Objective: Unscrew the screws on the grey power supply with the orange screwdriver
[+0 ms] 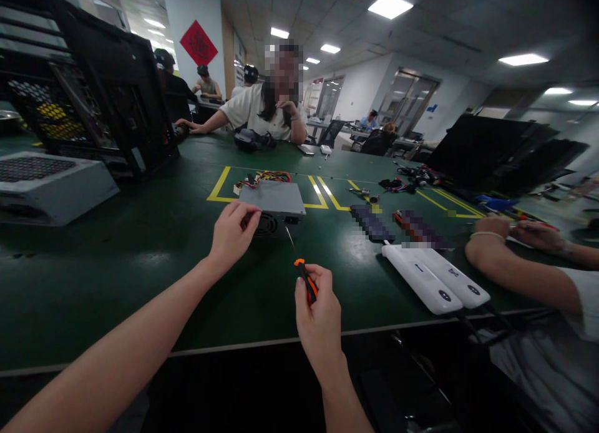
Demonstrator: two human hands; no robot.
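A grey computer power supply (276, 197) lies on the green table, its fan grille and socket facing me and a bundle of coloured cables (267, 178) behind it. My left hand (231, 233) is at its front left edge, thumb and fingers pinched together in front of the grille. Whatever those fingertips hold, if anything, is too small to make out. In my right hand (319, 308) is a screwdriver (306, 280) with a black and orange handle. Its thin shaft points up and away toward the lower front of the power supply; I cannot tell whether the tip touches it.
At left stand a black computer case (88, 90) and another power supply (51, 183). White power banks (423, 277), phones (373, 222) and cables (416, 173) lie to the right, near a co-worker's arms (519, 264). Another person (262, 108) sits across the table.
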